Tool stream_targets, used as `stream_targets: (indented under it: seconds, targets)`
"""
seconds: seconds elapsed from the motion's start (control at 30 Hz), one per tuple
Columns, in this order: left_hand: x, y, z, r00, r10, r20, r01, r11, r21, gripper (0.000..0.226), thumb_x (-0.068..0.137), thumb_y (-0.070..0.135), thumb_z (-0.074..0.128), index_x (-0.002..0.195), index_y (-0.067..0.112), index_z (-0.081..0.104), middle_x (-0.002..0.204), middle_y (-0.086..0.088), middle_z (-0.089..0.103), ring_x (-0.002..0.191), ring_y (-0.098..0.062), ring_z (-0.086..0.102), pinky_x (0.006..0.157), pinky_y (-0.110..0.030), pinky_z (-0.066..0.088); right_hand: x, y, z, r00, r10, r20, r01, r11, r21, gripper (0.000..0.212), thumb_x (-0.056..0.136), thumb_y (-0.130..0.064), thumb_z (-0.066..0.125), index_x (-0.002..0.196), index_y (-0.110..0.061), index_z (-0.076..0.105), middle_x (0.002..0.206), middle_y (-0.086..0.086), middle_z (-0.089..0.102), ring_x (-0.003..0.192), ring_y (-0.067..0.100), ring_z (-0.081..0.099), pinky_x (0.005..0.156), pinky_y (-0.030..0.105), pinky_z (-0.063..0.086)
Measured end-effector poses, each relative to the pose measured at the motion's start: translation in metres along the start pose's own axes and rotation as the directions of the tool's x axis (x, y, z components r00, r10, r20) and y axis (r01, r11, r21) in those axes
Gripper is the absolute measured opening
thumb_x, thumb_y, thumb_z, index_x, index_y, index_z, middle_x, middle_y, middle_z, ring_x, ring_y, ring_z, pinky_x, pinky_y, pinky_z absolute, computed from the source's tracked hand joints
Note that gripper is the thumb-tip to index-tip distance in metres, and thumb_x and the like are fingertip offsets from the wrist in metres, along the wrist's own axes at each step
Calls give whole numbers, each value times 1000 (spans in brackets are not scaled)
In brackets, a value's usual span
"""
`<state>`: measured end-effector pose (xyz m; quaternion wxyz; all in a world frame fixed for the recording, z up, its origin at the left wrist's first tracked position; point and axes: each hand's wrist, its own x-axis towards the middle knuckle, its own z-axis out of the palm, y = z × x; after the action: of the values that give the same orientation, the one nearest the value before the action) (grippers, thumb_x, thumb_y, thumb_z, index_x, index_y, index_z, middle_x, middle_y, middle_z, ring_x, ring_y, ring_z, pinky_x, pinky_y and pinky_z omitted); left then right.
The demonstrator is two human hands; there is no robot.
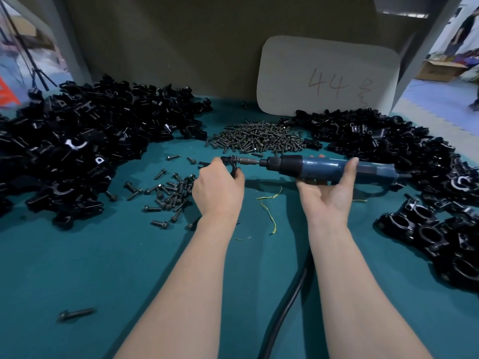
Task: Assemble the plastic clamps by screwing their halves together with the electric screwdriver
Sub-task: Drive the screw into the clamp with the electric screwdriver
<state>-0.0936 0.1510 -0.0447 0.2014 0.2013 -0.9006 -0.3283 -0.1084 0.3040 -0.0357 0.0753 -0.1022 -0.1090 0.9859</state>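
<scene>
Cable: black cable (pixel 285 307) rises from the bottom edge at centre frame, between the forearms, and disappears behind the right forearm.
Stray screw: one dark stray screw (pixel 76 314) lies alone on the green mat (pixel 103 268), lower left.
Wire scraps: thin yellow-green wire scraps (pixel 268 211) lie on the mat between the wrists.
Assembled clamps: black double-ring assembled clamps (pixel 435 237) are grouped at the right edge, lower right.
Left hand: left hand (pixel 219 187) is at centre frame, back toward the camera, with fingers and thumb curled round a clamp.
Clamp: black clamp (pixel 231 163) is held clear of the mat at the top of the left hand. Its screw end faces right.
Right hand: right hand (pixel 328 193) is right of centre, palm up. The thumb hooks over the tool body, the fingers wrap beneath it, and the fingertips just show past its far side.
Electric screwdriver: blue-and-black electric screwdriver (pixel 318 165) lies horizontal in the right hand. Its bit (pixel 248 161) points left and meets the clamp's screw.
Loose screws: loose screws (pixel 168 193) are scattered just left of the left hand.
Left pile: large left pile (pixel 85 141) of black clamp halves, mid-left.
Screw heap: dense screw heap (pixel 259 138) lies beyond the hands, centre.
Right pile: right pile (pixel 375 136) of black halves, upper right.
Card: pale card (pixel 329 76) marked "44" leans on the backboard (pixel 181 42).
</scene>
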Motion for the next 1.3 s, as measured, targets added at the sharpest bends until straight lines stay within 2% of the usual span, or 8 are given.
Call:
stream_targets:
  seconds: [0.1, 0.3, 0.43, 0.63, 0.73, 0.93, 1.1, 1.3]
  targets:
    - [2, -3, -2, 1000, -10, -7, 10, 1000, 7, 28, 92, 35, 58, 106, 11, 59, 89, -9, 67, 78, -31, 62, 63, -32, 44, -1, 1, -1, 999, 16, 27, -18, 999, 44, 54, 88, -30, 67, 135, -14, 46, 112, 9, 59, 112, 26, 59, 105, 48, 41]
    - [3, -3, -1, 1000, 1, -24, 0, 999, 47, 28, 92, 35, 57, 109, 12, 60, 90, -9, 67, 80, -31, 62, 62, -31, 39, -1, 1, 1, 999, 14, 43, -15, 1000, 24, 38, 89, -28, 65, 121, -11, 52, 110, 10, 56, 120, 29, 55, 106, 47, 40]
    - [4, -4, 0, 999, 7, -39, -5, 998, 64, 28, 92, 35, 57, 109, 12, 60, 88, -8, 66, 74, -29, 58, 61, -30, 38, -1, 3, 2, 999, -5, 52, 7, 999, -32, 48, 92, -32, 61, 132, -11, 47, 117, 10, 53, 122, 28, 55, 106, 46, 41]
    - [4, -6, 1, 999, 14, -53, -9, 997, 79, 28, 92, 35, 57, 108, 12, 60, 82, -6, 63, 68, -26, 50, 60, -29, 38, -1, 5, 4, 999, -19, 46, 21, 998, -51, 51, 92, -33, 60, 136, -11, 45, 117, 9, 52, 111, 30, 59, 105, 47, 41]
    - [4, -5, 1, 998, 17, -59, -12, 997, 80, 29, 92, 35, 57, 109, 12, 61, 85, -7, 65, 68, -25, 50, 60, -30, 38, -1, 7, 3, 998, -30, 46, 32, 998, -49, 53, 92, -32, 60, 137, -11, 44, 119, 11, 51, 120, 31, 55, 106, 48, 41]
    - [3, -5, 0, 998, 16, -53, -12, 997, 75, 29, 92, 35, 56, 110, 12, 60, 89, -10, 67, 82, -33, 64, 62, -31, 37, -1, 9, 3, 999, -38, 37, 40, 998, -52, 42, 93, -32, 59, 128, -11, 48, 104, 8, 53, 115, 32, 56, 106, 48, 41]
    - [2, -4, 0, 998, 24, -61, -19, 997, 81, 29, 93, 35, 57, 110, 12, 60, 88, -10, 68, 81, -33, 64, 61, -30, 37, -2, 10, 3, 998, -45, 37, 47, 997, -56, 36, 93, -32, 59, 122, -13, 49, 104, 9, 53, 119, 32, 55, 105, 49, 41]
    - [2, -5, 1, 997, 31, -77, -24, 995, 94, 28, 93, 34, 56, 108, 11, 60, 86, -10, 67, 73, -30, 58, 60, -30, 36, -2, 12, 3, 997, -57, 47, 61, 994, -86, 49, 93, -32, 59, 135, -12, 45, 103, 8, 53, 106, 33, 58, 104, 48, 42]
